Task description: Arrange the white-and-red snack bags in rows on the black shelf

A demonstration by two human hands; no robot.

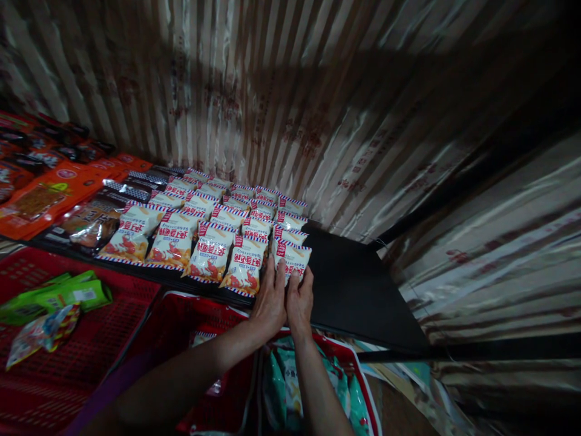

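Rows of white snack bags (209,251) with red and blue striped edges lie on a black shelf (354,284). At the right end of the front row, both hands rest on one white bag (292,253). My left hand (271,297) is at its lower left, fingers pointing away from me and lying along the bag's edge. My right hand (300,297) is at its lower right, its fingers stretched over the bag's lower part. The bag sits between the two hands and its lower end is partly hidden by the fingers.
Orange packets (54,188) and dark brown packets (93,218) lie to the left on the shelf. Below are red baskets (131,303) with green packets (82,293) and teal bags (290,381). A striped plastic sheet (272,109) hangs behind; a dark metal bar (436,200) slants at the right.
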